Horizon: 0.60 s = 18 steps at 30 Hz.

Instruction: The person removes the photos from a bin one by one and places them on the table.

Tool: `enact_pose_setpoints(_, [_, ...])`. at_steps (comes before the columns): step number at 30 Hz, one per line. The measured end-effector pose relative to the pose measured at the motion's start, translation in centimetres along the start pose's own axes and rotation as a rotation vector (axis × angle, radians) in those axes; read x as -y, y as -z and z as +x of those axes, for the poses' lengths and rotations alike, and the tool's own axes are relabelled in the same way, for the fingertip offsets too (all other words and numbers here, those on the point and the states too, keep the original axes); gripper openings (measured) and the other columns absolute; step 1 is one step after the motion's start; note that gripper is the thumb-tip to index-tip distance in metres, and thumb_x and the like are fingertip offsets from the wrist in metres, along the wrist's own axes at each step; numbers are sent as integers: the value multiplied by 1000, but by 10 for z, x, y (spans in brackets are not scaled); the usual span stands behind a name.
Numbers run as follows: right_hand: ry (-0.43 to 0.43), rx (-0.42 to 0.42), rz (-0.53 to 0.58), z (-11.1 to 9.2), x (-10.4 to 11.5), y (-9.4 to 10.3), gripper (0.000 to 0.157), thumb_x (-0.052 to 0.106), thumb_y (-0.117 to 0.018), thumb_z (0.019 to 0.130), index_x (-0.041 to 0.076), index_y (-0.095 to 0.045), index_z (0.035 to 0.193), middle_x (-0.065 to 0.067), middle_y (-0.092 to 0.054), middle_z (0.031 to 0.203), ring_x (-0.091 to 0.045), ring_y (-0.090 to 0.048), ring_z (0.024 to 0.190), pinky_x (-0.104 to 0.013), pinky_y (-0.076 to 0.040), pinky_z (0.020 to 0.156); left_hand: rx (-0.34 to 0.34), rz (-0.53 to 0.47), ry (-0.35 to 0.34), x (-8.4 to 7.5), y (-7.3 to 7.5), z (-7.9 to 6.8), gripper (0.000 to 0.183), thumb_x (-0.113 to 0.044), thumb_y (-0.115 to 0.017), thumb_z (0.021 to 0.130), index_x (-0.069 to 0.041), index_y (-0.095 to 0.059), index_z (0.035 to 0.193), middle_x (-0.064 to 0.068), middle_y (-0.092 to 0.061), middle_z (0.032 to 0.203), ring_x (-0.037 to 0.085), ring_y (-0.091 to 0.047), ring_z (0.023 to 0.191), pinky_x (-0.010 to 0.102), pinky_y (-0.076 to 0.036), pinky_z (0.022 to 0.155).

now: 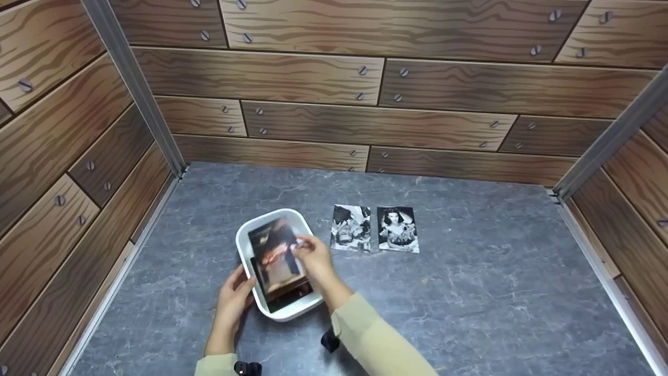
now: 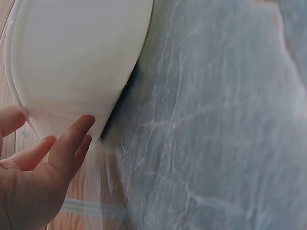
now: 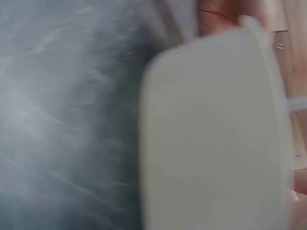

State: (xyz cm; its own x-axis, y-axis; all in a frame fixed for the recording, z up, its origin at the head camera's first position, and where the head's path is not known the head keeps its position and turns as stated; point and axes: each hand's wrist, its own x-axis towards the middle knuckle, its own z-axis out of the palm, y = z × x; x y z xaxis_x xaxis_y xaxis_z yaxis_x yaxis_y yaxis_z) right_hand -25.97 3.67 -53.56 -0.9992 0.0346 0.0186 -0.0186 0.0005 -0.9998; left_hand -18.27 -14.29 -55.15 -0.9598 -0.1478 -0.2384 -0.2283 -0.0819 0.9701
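Pinching a photo (image 1: 276, 256), right hand (image 1: 315, 258) overhangs tub rim (image 1: 241, 246).

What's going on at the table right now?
A person has a white tub of pictures in front of them. Their left hand holds the tub's side, while the right hand pinches a colour picture by its edge; whether it is lifted off the dark print beneath, I can't tell. Two black-and-white pictures lie side by side, slightly apart, on the grey surface to the tub's right.
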Motion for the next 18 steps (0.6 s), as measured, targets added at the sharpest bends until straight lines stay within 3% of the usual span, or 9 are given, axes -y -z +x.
enact_pose_setpoints(2, [23, -17, 18, 10, 7, 12, 32, -1, -71, 79, 1, -69, 111, -8, -65, 86, -16, -60, 81, -28, -55, 76, -6, 5, 11, -1, 0, 1, 61, -12, -49, 100, 5, -21, 151, 31, -26, 153, 44, -32, 139, 52, -39, 107])
enact_pose_setpoints(5, [35, -58, 30, 27, 19, 40, 33, 0, -71, 81, -4, -66, 113, -7, -67, 87, -12, -60, 80, -23, -52, 74, -10, 16, 20, -1, 0, 2, 60, -11, -49, 100, 4, -22, 151, 31, -26, 153, 44, -32, 139, 53, -38, 108])
enact_pose_setpoints(6, [-22, -96, 28, 25, 36, 51, 36, -7, -67, 80, -10, -62, 116, -10, -67, 87, -14, -60, 80, -24, -52, 75, -9, 17, 20, -1, 0, 2, 60, -11, -48, 100, 4, -22, 151, 31, -25, 153, 45, -32, 139, 53, -38, 108])
enact_pose_setpoints(7, [-29, -116, 44, 31, 39, 64, 38, -8, -66, 81, -12, -59, 118, -10, -66, 86, -11, -58, 78, -22, -51, 72, -8, 15, 18, -2, 0, 1, 59, -11, -48, 100, 4, -22, 151, 31, -25, 153, 45, -32, 139, 53, -38, 108])
enact_pose_setpoints(11, [-75, -231, 109, 53, 43, 125, 43, -10, -64, 82, -15, -55, 123, -1, -65, 83, -5, -56, 74, -17, -48, 67, -10, 10, 12, -2, 1, 0, 59, -11, -48, 100, 4, -22, 151, 30, -26, 153, 43, -33, 138, 50, -40, 107])
enact_pose_setpoints(15, [-124, -346, 123, 64, 35, 193, 42, -10, -62, 83, -15, -54, 125, -5, -67, 91, -9, -58, 80, -19, -49, 76, -17, -1, 11, -1, 0, 0, 58, -9, -48, 100, 4, -24, 150, 30, -29, 152, 42, -36, 136, 47, -44, 105])
enact_pose_setpoints(16, [-81, -345, 165, 69, 23, 215, 40, -8, -66, 81, -12, -60, 120, -5, -68, 90, -9, -59, 79, -19, -50, 75, -18, -2, 12, -1, -1, 0, 57, -9, -48, 100, 4, -24, 150, 30, -29, 152, 42, -36, 136, 46, -45, 104])
enact_pose_setpoints(18, [-117, -395, 162, 72, 14, 251, 43, -6, -67, 82, -8, -60, 124, -11, -68, 104, -12, -60, 89, -22, -51, 86, -14, -3, 16, -1, -2, 0, 58, -9, -48, 100, 4, -24, 150, 30, -29, 152, 41, -36, 137, 46, -45, 104])
